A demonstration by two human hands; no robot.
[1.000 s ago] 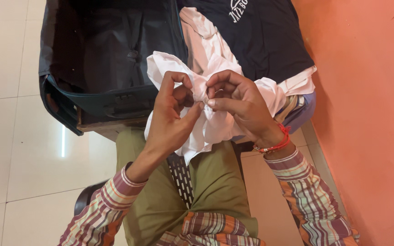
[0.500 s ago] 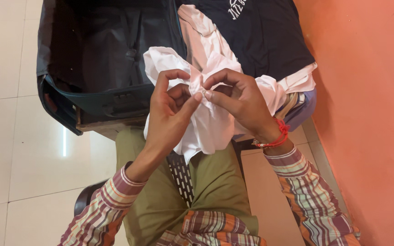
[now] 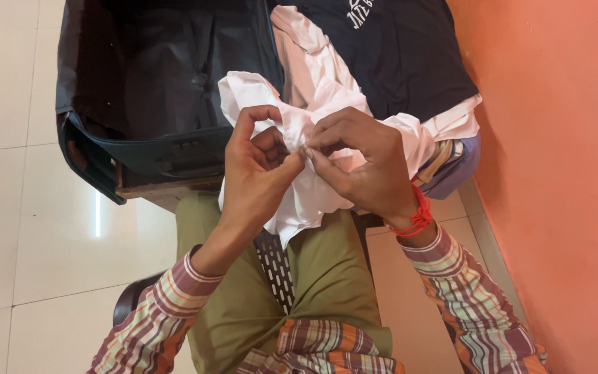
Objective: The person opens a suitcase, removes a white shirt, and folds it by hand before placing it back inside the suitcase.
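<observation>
A crumpled white shirt lies over my knees and up into an open black suitcase. My left hand and my right hand meet at its middle, fingertips pinching the same small spot of white cloth. A red thread band circles my right wrist. My sleeves are striped and my trousers olive green.
A dark blue printed garment lies on a pile of folded clothes in the suitcase's right half. An orange wall runs close along the right. Pale floor tiles spread to the left. I sit on a dark perforated chair.
Both hands have stayed pinched together on the white shirt, with only small finger movements; the cloth has shifted slightly between them.
</observation>
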